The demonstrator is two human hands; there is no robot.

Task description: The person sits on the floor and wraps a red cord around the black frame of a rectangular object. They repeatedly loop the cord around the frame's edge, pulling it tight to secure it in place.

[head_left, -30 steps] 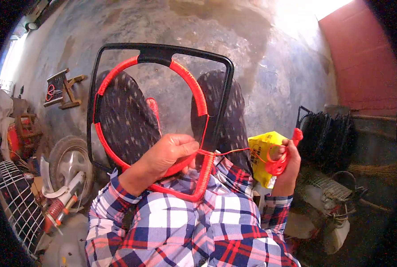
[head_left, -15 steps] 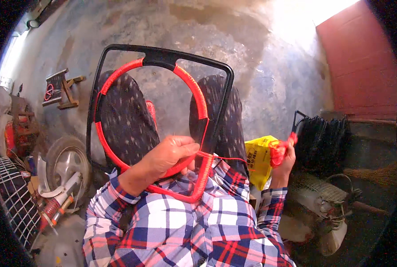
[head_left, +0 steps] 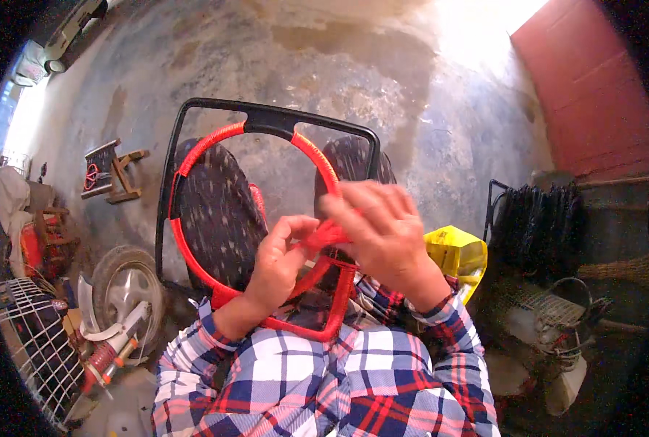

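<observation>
L hand (head_left: 275, 264) & R hand (head_left: 384, 234) pinch red cord (head_left: 323, 237) betw. them; blk frame (head_left: 272, 122) over thighs (head_left: 219, 211), prob. for steadiness.

Glare bleaches the upper-right floor (head_left: 382, 62), lower right lies dim, the right hand (head_left: 388, 231) blurs, and edges bend.

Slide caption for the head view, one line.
Left hand and right hand hold bunched red cord over a black frame partly wrapped in red.

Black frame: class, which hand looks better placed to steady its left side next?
Probably the left hand: it is nearer that side of the black frame, while the right hand holds red cord farther right.
</observation>
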